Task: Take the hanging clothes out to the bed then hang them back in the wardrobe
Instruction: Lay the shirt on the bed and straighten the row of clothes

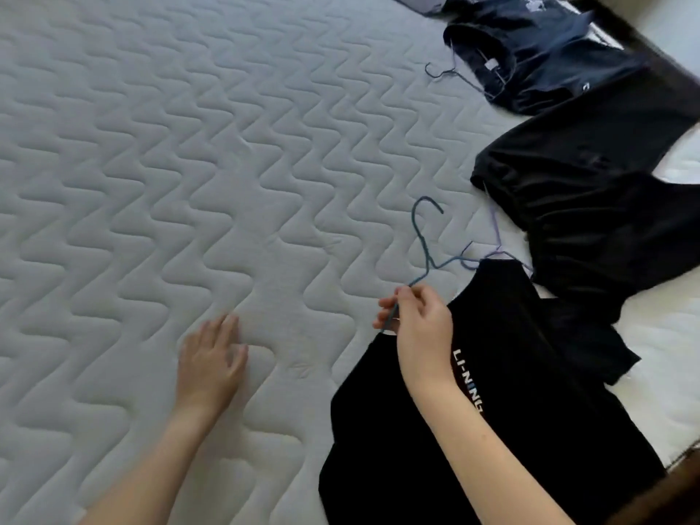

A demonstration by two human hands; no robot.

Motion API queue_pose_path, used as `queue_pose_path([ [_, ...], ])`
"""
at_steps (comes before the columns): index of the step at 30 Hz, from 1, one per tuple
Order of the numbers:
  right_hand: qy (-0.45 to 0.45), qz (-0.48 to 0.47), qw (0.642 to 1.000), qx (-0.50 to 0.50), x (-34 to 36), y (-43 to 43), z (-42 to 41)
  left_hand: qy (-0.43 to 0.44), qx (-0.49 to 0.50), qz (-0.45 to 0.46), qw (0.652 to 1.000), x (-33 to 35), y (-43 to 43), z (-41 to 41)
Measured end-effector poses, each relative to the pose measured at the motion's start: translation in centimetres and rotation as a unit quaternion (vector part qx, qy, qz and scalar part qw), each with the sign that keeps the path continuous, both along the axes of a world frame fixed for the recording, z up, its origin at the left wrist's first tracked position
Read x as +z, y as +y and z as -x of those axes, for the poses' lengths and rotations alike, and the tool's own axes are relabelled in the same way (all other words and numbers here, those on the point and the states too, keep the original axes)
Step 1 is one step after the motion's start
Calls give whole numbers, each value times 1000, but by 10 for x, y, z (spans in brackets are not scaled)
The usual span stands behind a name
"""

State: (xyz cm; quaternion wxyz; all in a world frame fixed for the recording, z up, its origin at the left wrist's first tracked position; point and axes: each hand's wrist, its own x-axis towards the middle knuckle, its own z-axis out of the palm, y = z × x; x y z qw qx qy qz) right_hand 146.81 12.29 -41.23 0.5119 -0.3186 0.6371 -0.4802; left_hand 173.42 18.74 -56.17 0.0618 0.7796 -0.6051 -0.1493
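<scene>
A black T-shirt [511, 430] with white lettering lies on the quilted white mattress [189, 164] at lower right. A thin blue wire hanger [426, 240] sticks out of its neck, hook pointing up. My right hand [418, 327] is shut on the hanger's left arm at the collar. My left hand [212, 361] rests flat on the mattress, fingers apart, holding nothing. Black trousers [591, 191] on a purple hanger [496, 236] lie just beyond. A dark navy garment [538, 58] on another wire hanger [454, 75] lies at the top right.
A further grey-blue garment [420, 1] shows at the top edge. The bed's dark edge [651, 43] runs along the upper right. Bare mattress fills the left and middle.
</scene>
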Motion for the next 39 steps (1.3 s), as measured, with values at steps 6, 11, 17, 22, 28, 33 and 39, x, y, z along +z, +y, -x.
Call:
queue_pose_path([
  [6, 72, -33, 996, 32, -77, -54, -37, -46, -1, 71, 996, -51, 4, -11],
  [11, 86, -40, 994, 47, -96, -89, -76, -46, 8, 86, 995, -53, 7, -10],
  [17, 85, -28, 995, 52, -105, -133, -121, -57, 19, 73, 996, -52, 6, -10],
  [22, 96, -52, 992, 59, -122, -154, -133, -66, 20, 84, 994, -58, 6, -12],
  [28, 224, -103, 958, 145, -155, -164, -130, -61, 25, 84, 994, -55, 6, -11],
  [33, 388, -120, 870, 281, -136, -177, -128, -62, 16, 91, 994, -54, 6, -11],
  [39, 316, -79, 901, 286, -118, -153, -105, -53, 20, 37, 998, -43, 6, -10],
])
